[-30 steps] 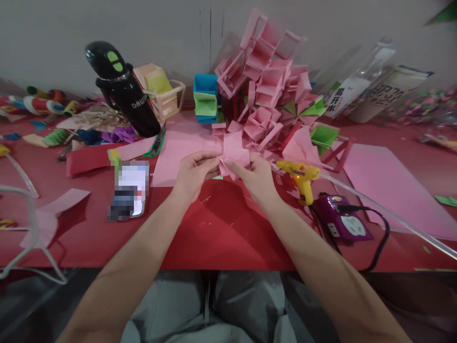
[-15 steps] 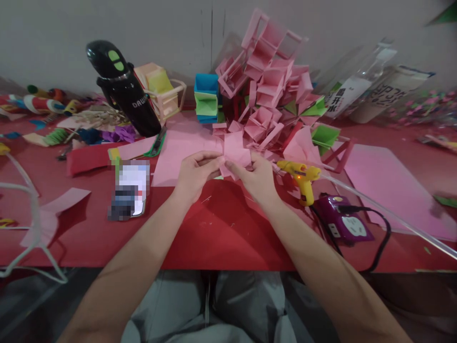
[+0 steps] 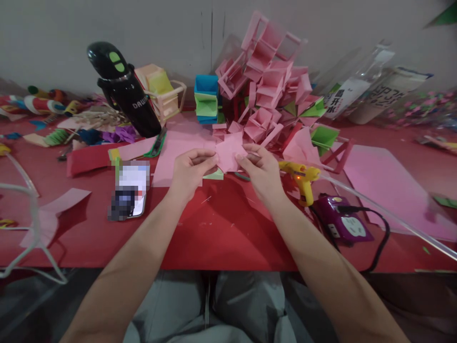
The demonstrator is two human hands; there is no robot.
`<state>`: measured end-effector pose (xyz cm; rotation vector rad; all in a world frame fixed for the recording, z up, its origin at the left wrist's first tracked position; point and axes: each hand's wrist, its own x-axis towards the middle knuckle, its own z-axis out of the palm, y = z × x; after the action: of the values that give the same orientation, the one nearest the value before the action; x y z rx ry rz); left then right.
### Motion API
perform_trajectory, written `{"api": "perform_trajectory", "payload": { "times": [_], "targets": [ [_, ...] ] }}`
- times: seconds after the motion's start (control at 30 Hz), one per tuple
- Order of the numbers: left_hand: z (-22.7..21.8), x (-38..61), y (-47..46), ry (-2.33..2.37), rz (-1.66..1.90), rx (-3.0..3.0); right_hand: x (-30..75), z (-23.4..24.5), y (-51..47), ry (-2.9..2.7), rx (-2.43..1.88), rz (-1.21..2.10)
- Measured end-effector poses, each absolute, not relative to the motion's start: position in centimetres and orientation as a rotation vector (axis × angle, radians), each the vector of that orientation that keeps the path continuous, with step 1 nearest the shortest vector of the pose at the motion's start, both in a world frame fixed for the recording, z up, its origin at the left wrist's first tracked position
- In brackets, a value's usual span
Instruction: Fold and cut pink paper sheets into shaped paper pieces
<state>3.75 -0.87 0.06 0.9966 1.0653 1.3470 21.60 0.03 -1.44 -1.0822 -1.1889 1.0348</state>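
Between my hands, above the red table, is a small folded piece of pink paper [image 3: 229, 153]. My left hand [image 3: 193, 170] pinches its left edge between thumb and fingers. On the right edge, the thumb and fingers of my right hand [image 3: 261, 171] are closed too. A bit of pale green paper [image 3: 214, 175] lies just below the piece. Behind it rises a pile of folded pink paper chairs [image 3: 269, 85]. To the right of my right hand a yellow glue gun [image 3: 303, 178] rests on the table, its small orange light on.
A black thermos [image 3: 128, 95] stands at the back left, near a blue and green paper piece [image 3: 207, 100]. A phone [image 3: 132, 190] lies left of my arms. On the right are a purple power adapter [image 3: 342, 219] with a cable, pink sheets [image 3: 396, 190] and a plastic bottle [image 3: 357, 85].
My hands have moved slightly apart along the pink paper. The paper has turned, and its upright flap now stands lower and tilted. The pale green paper beneath shows more.
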Motion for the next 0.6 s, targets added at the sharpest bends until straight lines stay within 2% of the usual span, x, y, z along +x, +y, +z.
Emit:
{"api": "perform_trajectory", "payload": {
  "times": [0.3, 0.6],
  "targets": [
    [0.35, 3.47, -1.1, 1.087, 1.06, 1.225, 22.1, -1.11, -0.02, -1.364, -1.099, 1.005],
    [0.46, 3.08, -1.21, 1.167, 0.998, 1.426, 22.02, -0.8, -0.18, -1.37, -1.096, 1.051]
  ]
}}
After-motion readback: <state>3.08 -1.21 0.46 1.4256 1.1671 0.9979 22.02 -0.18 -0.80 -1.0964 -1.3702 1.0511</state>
